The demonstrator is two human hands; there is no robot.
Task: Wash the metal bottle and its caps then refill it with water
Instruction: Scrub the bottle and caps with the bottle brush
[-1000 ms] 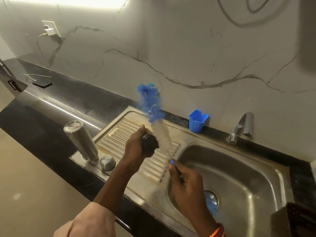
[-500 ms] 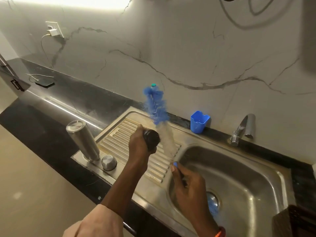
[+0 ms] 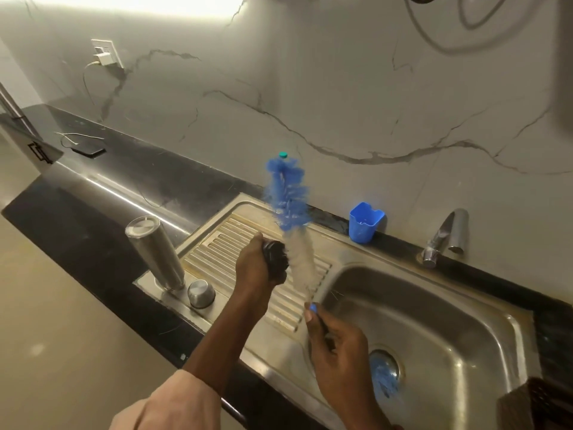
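Left hand (image 3: 255, 268) grip — curled round black cap (image 3: 276, 259) | right hand (image 3: 338, 346) grip — pinching bottle brush (image 3: 297, 243) handle, long axis up-left, bristles touching cap | metal bottle (image 3: 156, 252) upside down at sink's (image 3: 465, 308) edge by the desk, nearer our left hand

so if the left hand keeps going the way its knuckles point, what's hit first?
Likely the brush bristles, right beside the black cap the left hand grips. Depth is unclear from one view.

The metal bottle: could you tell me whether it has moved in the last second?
No. The metal bottle stands at the sink's left corner, beside the small steel cap, as before.
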